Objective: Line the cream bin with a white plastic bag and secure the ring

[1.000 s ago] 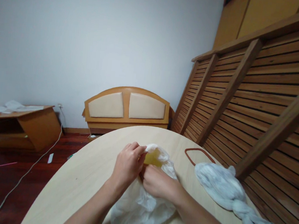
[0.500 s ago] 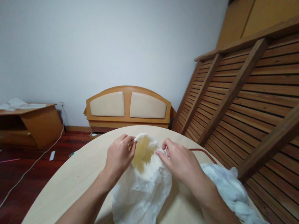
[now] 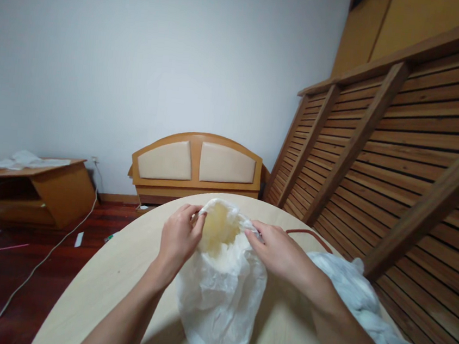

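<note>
Two hands are in view, set apart on opposite sides of one white bag. The left hand [image 3: 180,232] pinches the left side of its rim between thumb and fingers; the right hand [image 3: 278,247] pinches the right side in the same way. The white bag [image 3: 219,302] has one wide mouth, turned up and facing the wearer, with a yellowish inside. It is over the middle of the table [image 3: 110,291], its rim towards the far edge and its lower end towards the near side; whether that end touches the surface I cannot tell.

The table is one round, pale top. Near its right edge are two more things: one reddish-brown loop [image 3: 313,234], partly hidden by the right hand, and one pale, knotted bundle [image 3: 349,286], partly covered by the right forearm [image 3: 334,309], its twisted tail pointing along the right edge towards the near side. One small dark speck [image 3: 118,272] lies near the left edge.

Past the far edge stands one headboard [image 3: 196,157] with two cream panels. Beyond the right edge leans one slatted wooden frame [image 3: 362,153]; four slanting bars can be counted on it. Well off the left edge is one low cabinet [image 3: 67,193] with crumpled white material [image 3: 28,160] on top. On the dark red floor [image 3: 57,290] lie one pale cord [image 3: 33,277], one white strip [image 3: 78,239] and one thin pink stick [image 3: 12,247].
</note>
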Tool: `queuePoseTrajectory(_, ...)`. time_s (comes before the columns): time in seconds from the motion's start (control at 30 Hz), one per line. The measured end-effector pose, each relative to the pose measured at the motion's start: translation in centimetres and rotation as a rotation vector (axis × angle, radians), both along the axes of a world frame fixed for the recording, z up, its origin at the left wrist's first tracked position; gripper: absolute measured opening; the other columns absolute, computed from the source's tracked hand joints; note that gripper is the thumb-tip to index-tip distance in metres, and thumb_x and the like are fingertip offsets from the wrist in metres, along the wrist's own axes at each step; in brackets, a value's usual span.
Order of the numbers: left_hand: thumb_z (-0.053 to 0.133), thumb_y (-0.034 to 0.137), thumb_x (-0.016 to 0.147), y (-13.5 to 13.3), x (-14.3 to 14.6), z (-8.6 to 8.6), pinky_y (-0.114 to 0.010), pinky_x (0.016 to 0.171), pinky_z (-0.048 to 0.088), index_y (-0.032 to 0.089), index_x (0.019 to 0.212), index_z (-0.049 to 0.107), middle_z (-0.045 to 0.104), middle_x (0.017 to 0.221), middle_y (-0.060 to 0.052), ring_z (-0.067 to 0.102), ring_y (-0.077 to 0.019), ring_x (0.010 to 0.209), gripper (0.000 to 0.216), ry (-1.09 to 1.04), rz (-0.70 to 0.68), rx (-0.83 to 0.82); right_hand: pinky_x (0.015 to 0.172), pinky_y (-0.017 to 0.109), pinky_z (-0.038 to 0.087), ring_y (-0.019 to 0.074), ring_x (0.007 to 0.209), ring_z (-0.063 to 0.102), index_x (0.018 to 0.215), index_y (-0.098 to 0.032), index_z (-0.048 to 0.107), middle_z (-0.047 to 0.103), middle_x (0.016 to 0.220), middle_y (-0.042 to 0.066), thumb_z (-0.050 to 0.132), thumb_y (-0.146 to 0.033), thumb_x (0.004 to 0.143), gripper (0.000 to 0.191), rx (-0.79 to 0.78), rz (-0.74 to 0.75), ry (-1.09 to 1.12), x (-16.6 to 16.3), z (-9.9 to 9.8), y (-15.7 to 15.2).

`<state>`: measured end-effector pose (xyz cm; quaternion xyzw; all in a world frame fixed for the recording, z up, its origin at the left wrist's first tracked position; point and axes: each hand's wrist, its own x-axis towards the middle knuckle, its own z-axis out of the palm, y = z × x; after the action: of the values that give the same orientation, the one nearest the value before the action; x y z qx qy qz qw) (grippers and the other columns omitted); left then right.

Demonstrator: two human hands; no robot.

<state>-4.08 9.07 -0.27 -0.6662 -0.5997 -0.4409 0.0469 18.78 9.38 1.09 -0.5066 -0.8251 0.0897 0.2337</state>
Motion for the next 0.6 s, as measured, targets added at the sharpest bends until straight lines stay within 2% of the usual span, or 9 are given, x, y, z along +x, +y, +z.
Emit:
queuePoseTrajectory(0.2, 0.056, 0.03, 0.093, 0.1, 0.0, 0.2, -0.029, 0.074, 0.046, 0.02, 0.094, 0.073, 0.075, 0.094, -0.004, 0.066, -0.0187, 0.081, 0.02, -0.073, 0.025, -0.017, 0.066, 0.028, 0.036, 0.021, 0.079, 0.069, 0.086, -0.021, 0.069, 0.076, 0.085, 0.006, 0.042, -0.029, 0.1, 0.031, 0.084, -0.175, -0.036, -0.8, 0.7, -0.2)
queuePoseTrajectory(0.37, 0.054, 0.036, 0.094, -0.1, 0.4, -0.2, -0.03, 0.067, 0.043, 0.022, 0.093, 0.071, 0.075, 0.092, -0.003, 0.068, -0.0214, 0.081, 0.021, -0.01, 0.073, -0.246, 0.06, 0.03, 0.031, 0.0231, 0.077, 0.07, 0.086, -0.019, 0.073, 0.078, 0.086, 0.01, 0.043, -0.028, 0.099, 0.034, 0.164, -0.315, -0.175, -1.0, 1.0, -0.4)
queuePoseTrajectory(0.43, 0.058, 0.039, 0.092, -0.3, 0.5, -0.4, -0.031, 0.068, 0.044, 0.023, 0.104, 0.069, 0.075, 0.098, -0.004, 0.069, -0.0222, 0.083, 0.023, 0.014, 0.036, -0.318, 0.061, 0.031, 0.031, 0.0236, 0.077, 0.071, 0.085, -0.019, 0.074, 0.078, 0.086, 0.01, 0.043, -0.027, 0.1, 0.035, 0.228, -0.324, -0.223, -0.8, 0.9, -0.4)
queuePoseTrajectory(0.53, 0.071, 0.046, 0.084, -0.6, 0.4, -0.5, -0.033, 0.074, 0.05, 0.02, 0.13, 0.058, 0.071, 0.117, -0.009, 0.069, -0.0237, 0.09, 0.055, -0.012, -0.044, -0.334, 0.063, 0.032, 0.032, 0.0234, 0.077, 0.072, 0.082, -0.019, 0.074, 0.079, 0.084, 0.009, 0.046, -0.024, 0.099, 0.034, 0.293, -0.296, -0.264, -0.5, 0.7, -0.2)
queuePoseTrajectory(0.6, 0.074, 0.047, 0.081, -0.6, 0.2, -0.5, -0.034, 0.078, 0.052, 0.019, 0.14, 0.05, 0.065, 0.129, -0.012, 0.068, -0.0246, 0.097, 0.07, -0.044, -0.112, -0.279, 0.064, 0.032, 0.033, 0.0226, 0.075, 0.072, 0.08, -0.019, 0.074, 0.079, 0.082, 0.008, 0.049, -0.023, 0.099, 0.032, 0.309, -0.262, -0.265, -0.5, 0.7, -0.2)
